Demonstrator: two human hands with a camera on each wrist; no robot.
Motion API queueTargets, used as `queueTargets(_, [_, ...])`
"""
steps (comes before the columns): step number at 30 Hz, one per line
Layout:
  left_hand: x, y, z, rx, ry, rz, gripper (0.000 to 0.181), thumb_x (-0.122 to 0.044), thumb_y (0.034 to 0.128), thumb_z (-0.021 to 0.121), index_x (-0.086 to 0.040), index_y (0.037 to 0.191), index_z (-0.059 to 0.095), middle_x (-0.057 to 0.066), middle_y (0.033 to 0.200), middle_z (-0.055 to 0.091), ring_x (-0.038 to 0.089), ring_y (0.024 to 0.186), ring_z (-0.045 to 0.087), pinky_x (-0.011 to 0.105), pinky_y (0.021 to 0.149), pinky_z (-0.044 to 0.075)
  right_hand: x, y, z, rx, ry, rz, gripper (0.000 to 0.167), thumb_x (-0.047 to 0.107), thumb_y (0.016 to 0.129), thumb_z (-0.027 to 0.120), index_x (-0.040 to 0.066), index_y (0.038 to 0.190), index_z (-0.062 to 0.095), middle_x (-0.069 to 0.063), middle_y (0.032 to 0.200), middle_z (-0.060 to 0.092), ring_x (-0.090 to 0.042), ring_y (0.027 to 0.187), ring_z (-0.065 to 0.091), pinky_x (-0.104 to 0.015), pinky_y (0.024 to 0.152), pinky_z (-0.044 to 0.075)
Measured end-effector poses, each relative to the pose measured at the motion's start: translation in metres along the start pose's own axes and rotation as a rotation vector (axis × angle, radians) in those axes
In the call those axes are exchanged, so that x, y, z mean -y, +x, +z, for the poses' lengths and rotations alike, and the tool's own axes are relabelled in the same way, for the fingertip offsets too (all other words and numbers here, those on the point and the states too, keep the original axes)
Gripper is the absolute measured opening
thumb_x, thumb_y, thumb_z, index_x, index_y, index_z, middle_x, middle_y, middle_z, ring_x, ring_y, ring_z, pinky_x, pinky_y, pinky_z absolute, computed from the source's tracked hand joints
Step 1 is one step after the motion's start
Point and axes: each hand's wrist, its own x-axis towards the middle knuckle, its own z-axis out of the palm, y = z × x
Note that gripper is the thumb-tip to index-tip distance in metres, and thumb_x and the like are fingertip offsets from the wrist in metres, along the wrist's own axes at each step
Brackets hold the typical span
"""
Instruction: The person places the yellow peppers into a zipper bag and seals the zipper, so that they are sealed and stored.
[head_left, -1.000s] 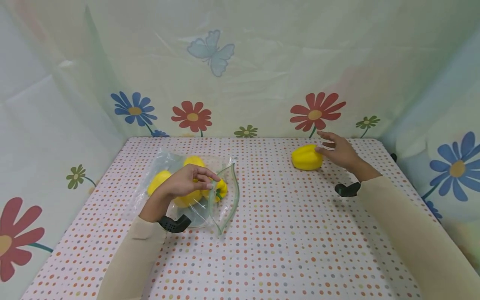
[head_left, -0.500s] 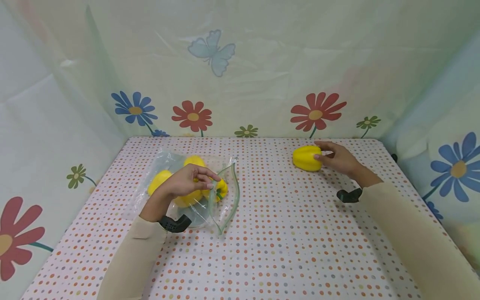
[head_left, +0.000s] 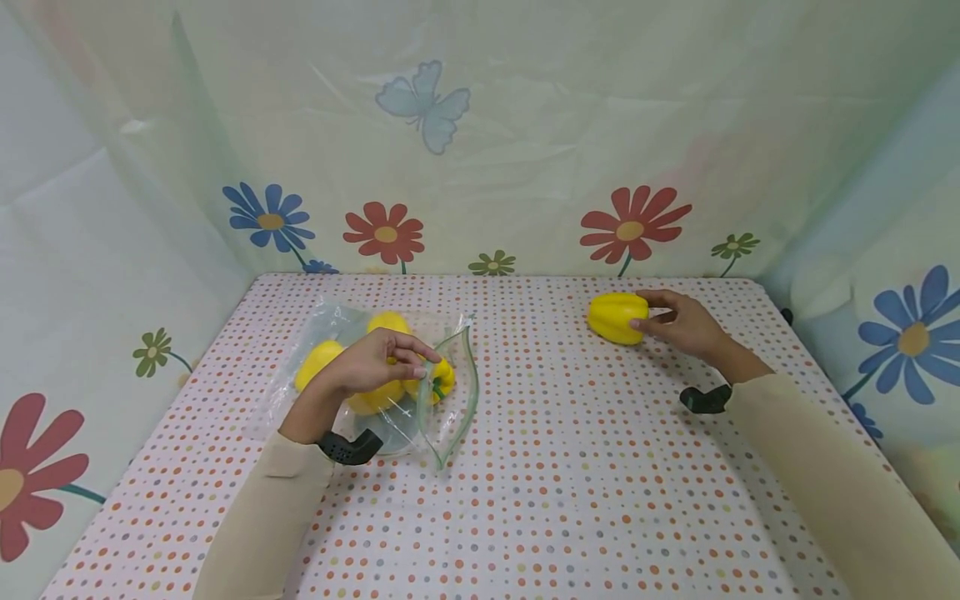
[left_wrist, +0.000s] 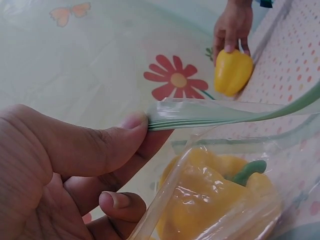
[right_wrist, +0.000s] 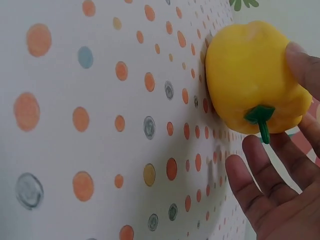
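In the head view my left hand [head_left: 375,360] pinches the green-sealed edge of a clear zip bag [head_left: 392,435] between thumb and forefinger. The bag lies on its side with its mouth spread toward the right. Several yellow bell peppers [head_left: 318,360] sit inside, partly hidden by this hand; one with a green stem [left_wrist: 250,171] shows near the mouth in the left wrist view. On the far right, my right hand [head_left: 684,325] grips a loose yellow bell pepper [head_left: 617,318] between thumb and fingers. Its green stem [right_wrist: 262,121] points toward the palm in the right wrist view.
A white tablecloth [head_left: 540,467] with coloured dots covers the table. Behind it hangs a flower-printed backdrop [head_left: 525,167], which also encloses both sides. Black wrist cameras are strapped to both wrists.
My right hand has come down onto the loose pepper, and its fingers have closed about the stem end. The pepper has shifted slightly to the right. The left hand and bag stay still.
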Motion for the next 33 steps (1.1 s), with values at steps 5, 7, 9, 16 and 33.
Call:
queueTargets(5, [0.0,0.001,0.0,0.001,-0.005,0.001,0.024,-0.009,0.093,0.067,-0.009,0.116,0.071,0.007,0.088,0.077,0.017,0.065,0.045,0.023,0.055,0.035,0.0,-0.002,0.002,-0.006,0.033,0.018,0.089,0.058,0.089,0.063,0.007,0.154,0.029,-0.025,0.149,0.038,-0.041,0.121,0.047,-0.046,0.093,0.052])
queueTargets(7, [0.0,0.001,0.0,0.001,-0.005,0.001,0.024,-0.009,0.0931,0.067,-0.01,0.116,0.071,0.007,0.088,0.076,0.016,0.064,0.044,0.023,0.055,0.034,0.0,-0.002,0.003,-0.004,0.045,0.029,0.09,0.059,0.089,0.063,0.008,0.155,0.028,-0.025,0.149,0.038,-0.041,0.121,0.047,-0.043,0.092,0.052])
queueTargets(9, [0.0,0.001,0.0,0.002,-0.005,0.002,0.024,-0.009,0.0931,0.067,-0.01,0.116,0.071,0.007,0.088,0.077,0.016,0.063,0.043,0.023,0.055,0.034,0.001,-0.002,0.004,-0.003,0.056,0.035,0.091,0.059,0.089,0.062,0.009,0.155,0.027,-0.025,0.149,0.038,-0.04,0.121,0.047,-0.042,0.092,0.053])
queueTargets(16, [0.0,0.001,0.001,0.001,-0.004,0.004,0.024,-0.009,0.0929,0.067,-0.01,0.116,0.071,0.007,0.087,0.076,0.015,0.061,0.041,0.023,0.054,0.032,0.003,-0.003,0.009,-0.02,0.068,0.043,0.09,0.058,0.091,0.06,0.007,0.156,0.024,-0.027,0.15,0.036,-0.042,0.124,0.045,-0.05,0.099,0.049])
queueTargets(33, [-0.001,0.0,0.0,-0.001,0.021,0.004,0.023,-0.01,0.0934,0.066,-0.01,0.115,0.071,0.008,0.088,0.077,0.016,0.064,0.042,0.024,0.056,0.034,-0.017,0.014,0.025,-0.133,-0.004,0.042,0.095,0.063,0.089,0.059,0.003,0.154,0.025,-0.029,0.151,0.036,-0.047,0.136,0.036,-0.063,0.108,0.035])
